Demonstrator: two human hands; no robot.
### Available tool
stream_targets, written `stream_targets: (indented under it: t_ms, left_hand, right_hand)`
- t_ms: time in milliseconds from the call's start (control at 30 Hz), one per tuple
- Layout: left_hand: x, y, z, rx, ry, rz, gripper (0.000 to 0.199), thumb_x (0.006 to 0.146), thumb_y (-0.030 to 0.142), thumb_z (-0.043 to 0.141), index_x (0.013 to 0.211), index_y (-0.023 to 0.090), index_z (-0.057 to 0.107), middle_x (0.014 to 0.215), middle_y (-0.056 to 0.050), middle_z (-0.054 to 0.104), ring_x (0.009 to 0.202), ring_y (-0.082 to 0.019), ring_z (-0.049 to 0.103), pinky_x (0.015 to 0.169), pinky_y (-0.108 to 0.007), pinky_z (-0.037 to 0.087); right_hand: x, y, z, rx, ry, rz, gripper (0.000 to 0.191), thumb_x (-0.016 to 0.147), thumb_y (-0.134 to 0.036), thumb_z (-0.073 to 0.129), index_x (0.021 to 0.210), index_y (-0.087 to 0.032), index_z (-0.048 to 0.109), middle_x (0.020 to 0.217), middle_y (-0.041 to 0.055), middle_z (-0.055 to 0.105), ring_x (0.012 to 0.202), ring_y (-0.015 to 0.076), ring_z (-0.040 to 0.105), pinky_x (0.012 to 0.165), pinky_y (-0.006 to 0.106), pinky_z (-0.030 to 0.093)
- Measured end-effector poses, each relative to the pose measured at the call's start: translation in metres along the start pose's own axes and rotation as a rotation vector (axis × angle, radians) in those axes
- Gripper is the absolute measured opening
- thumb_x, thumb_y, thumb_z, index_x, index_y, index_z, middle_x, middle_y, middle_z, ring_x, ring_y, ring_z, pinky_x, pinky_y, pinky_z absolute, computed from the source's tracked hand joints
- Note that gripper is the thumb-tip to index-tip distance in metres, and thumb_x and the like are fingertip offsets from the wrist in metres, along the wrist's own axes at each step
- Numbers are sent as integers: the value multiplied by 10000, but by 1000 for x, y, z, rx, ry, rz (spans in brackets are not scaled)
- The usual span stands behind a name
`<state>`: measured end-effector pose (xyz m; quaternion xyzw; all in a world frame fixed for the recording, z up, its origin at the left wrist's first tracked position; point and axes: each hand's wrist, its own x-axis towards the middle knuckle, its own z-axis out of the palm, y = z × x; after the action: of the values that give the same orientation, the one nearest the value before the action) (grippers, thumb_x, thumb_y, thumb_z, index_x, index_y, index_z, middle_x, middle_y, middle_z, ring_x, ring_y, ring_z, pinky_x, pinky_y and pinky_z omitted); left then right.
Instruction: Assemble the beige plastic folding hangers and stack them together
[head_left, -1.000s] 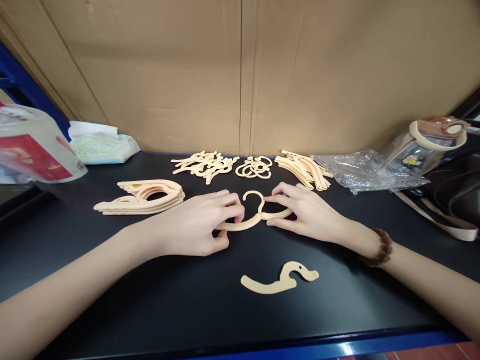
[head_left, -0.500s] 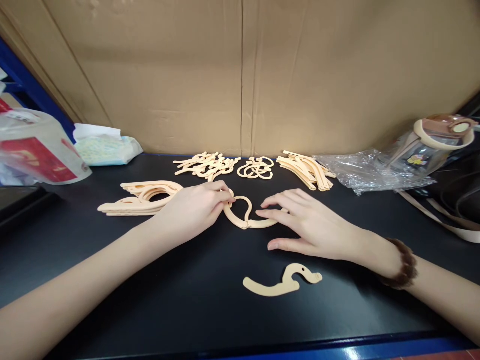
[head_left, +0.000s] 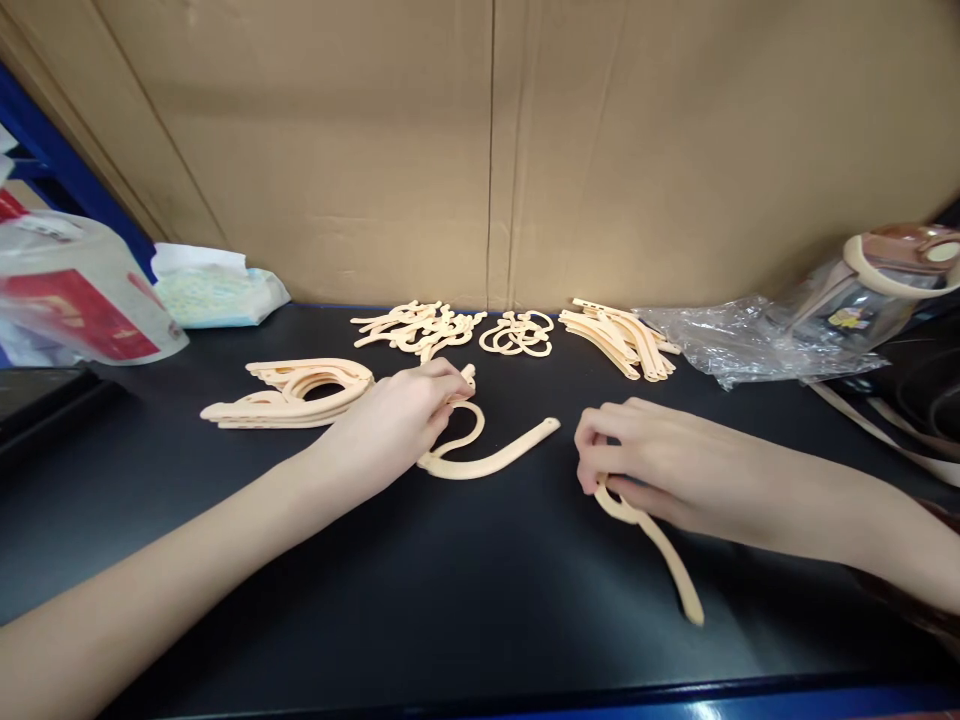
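My left hand (head_left: 420,410) is closed, pinching the upper end of a partly joined cream plastic folding hanger (head_left: 487,465). Its curved arm reaches out to the right, and a rounded loop shows beside my fingers. Over at the right, my right hand (head_left: 622,450) is closed on one end of a loose hanger arm (head_left: 671,565) with a hooked, rounded top. That arm's long tail slants down toward the table's front; my fingers hide its gripped end. Just left of my left hand lies a stack of folded hangers (head_left: 289,410).
Along the back lie a pile of hooked hanger arms (head_left: 416,330), several hanger hooks (head_left: 517,335) and a bundle of curved arms (head_left: 619,340). A clear plastic bag (head_left: 727,340) and a bottle (head_left: 862,290) stand at right. Tissues (head_left: 217,290) and a white container (head_left: 82,290) stand at left.
My right hand has left the hanger, moved down and right, and taken hold of the loose hanger arm, turning it. The hanger in my left hand has swung round.
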<state>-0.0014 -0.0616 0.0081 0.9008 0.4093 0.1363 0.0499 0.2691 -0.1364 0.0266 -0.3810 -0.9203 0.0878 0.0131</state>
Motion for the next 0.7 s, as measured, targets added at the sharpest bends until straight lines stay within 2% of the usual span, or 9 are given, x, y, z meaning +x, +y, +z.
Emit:
stream_targets:
  t_ms: [100,233,333,400,467,567,700]
  left_hand:
    - [-1,1,4,14,-4,-2,449,876,101,325,1242,204,565,1245,-49,555,1013,-206,615,892,-342,491]
    - [-3,3,5,38,-5,1,476,859,85,307,1258,178,549,1278,-74,526,1044,-219,593,901,-368,495]
    - [-4,9,3,28,41,91,396,924,154,309,1229,162,561,1266,-86,536,1115,-223,540,954,-383,460]
    - [-5,16,3,6,44,170,339,969,282,354,1205,175,572,1236,-78,560,1150,-225,510,990,-391,428]
    - [-6,23,3,-5,13,257,334,954,410,434,1147,193,598,1198,-68,585,1173,-234,493,1027,-405,390]
    - [-7,33,8,-25,-48,363,257,935,409,491,1020,200,613,1150,-53,602,1164,-227,498,1058,-409,344]
    - [-9,40,12,-127,-73,301,121,946,278,448,922,200,538,1074,-46,604,1024,-195,551,879,-335,439]
  right_hand:
    - [7,12,7,-113,126,-3,263,810,6,460,835,-223,586,975,18,572,800,162,509,685,286,375]
    - [14,20,7,-204,216,30,213,863,-39,439,828,-194,581,887,34,591,753,158,533,654,278,371]
    - [14,19,2,-279,249,122,188,936,-188,439,830,-179,594,804,34,600,725,170,563,639,291,375]
    - [11,18,1,-310,243,152,244,938,-349,484,823,-179,616,779,35,610,715,184,581,619,298,378]
    - [9,16,2,-325,226,143,300,894,-453,545,821,-179,644,776,40,618,696,190,588,603,302,379]
    - [9,13,4,-342,214,107,260,908,-373,540,775,-184,661,776,41,617,667,179,572,620,307,381]
    - [15,6,4,-253,225,122,231,908,-246,490,726,-177,615,763,42,607,720,185,550,710,335,394]
